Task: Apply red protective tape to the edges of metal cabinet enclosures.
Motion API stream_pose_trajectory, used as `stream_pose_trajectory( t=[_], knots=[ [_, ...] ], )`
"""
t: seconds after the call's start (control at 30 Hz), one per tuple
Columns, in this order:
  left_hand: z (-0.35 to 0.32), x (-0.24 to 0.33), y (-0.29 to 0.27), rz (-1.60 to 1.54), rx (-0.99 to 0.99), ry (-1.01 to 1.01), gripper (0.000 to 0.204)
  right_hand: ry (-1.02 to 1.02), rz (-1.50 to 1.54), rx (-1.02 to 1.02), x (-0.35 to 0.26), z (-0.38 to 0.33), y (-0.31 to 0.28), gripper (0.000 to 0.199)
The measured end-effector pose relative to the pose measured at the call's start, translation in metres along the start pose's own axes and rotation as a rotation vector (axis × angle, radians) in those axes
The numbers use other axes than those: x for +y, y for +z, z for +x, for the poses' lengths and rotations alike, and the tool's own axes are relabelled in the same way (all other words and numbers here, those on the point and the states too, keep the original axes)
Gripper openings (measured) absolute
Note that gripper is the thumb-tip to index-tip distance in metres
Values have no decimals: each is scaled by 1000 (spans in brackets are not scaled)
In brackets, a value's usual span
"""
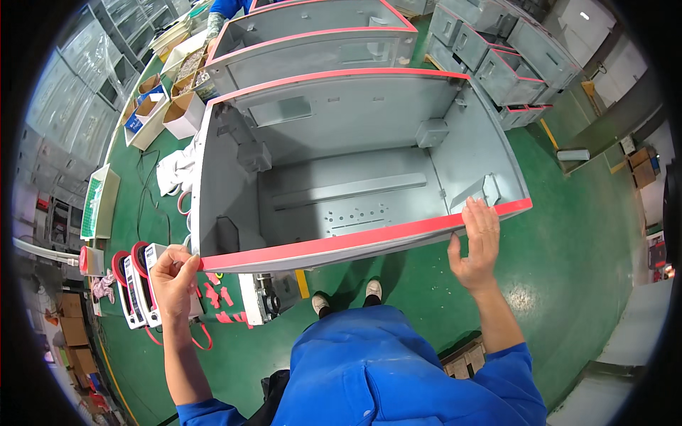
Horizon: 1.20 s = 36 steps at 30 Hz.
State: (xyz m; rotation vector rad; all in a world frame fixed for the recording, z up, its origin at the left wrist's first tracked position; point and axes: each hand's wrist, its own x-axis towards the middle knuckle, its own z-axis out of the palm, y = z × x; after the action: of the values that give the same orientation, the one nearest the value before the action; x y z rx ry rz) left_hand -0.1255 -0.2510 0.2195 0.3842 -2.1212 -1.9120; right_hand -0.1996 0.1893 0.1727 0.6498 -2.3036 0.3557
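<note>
A large grey metal cabinet shell (pixel 355 121), its open side facing up, stands in front of me. Red tape (pixel 355 238) runs along its near rim, and the far rim has red tape too. At the near left corner, my left hand (pixel 177 280) is closed, with thumb and fingers pinching the end of the tape. My right hand (pixel 477 245) lies near the right end of the same rim. Its fingers stretch together over the tape, with the thumb apart below the edge. Inside the shell are corner brackets and a long raised bar (pixel 352 190).
Two tape dispensers (pixel 138 284) with red rolls stand at left, near red tape scraps (pixel 219 295). Boxes and trays (pixel 150 110) line the left side. Behind is another red-rimmed shell (pixel 305 60), with a co-worker's blue sleeve (pixel 226 8). Stacked shells (pixel 504 64) stand far right.
</note>
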Motion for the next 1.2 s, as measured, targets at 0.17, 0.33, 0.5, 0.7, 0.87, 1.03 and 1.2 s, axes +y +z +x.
stream_pose_trajectory(
  t=[0.17, 0.33, 0.5, 0.7, 0.87, 1.03, 1.2],
  knots=[
    [0, -1, -1, 16, 4, 17, 11, -1, -9, -2, -1, 0, 0, 47],
    [-1, 0, 3, 1, 12, 13, 12, 14, -22, 9, -11, 2, 2, 47],
    [-2, 3, 3, 20, 24, 8, 13, -55, 90, -22, -45, 17, 10, 47],
    [-1, 4, 4, -3, 34, -4, 14, -178, 107, -84, -82, 33, 23, 41],
    [0, 9, 2, 22, 17, -75, 13, -177, 101, -88, -84, 33, 24, 42],
    [0, 13, 3, 56, 10, -87, 15, -179, 122, -90, -84, 33, 24, 45],
    [0, 13, 2, 57, 1, -88, 15, -176, 129, -89, -85, 32, 25, 45]
  ],
)
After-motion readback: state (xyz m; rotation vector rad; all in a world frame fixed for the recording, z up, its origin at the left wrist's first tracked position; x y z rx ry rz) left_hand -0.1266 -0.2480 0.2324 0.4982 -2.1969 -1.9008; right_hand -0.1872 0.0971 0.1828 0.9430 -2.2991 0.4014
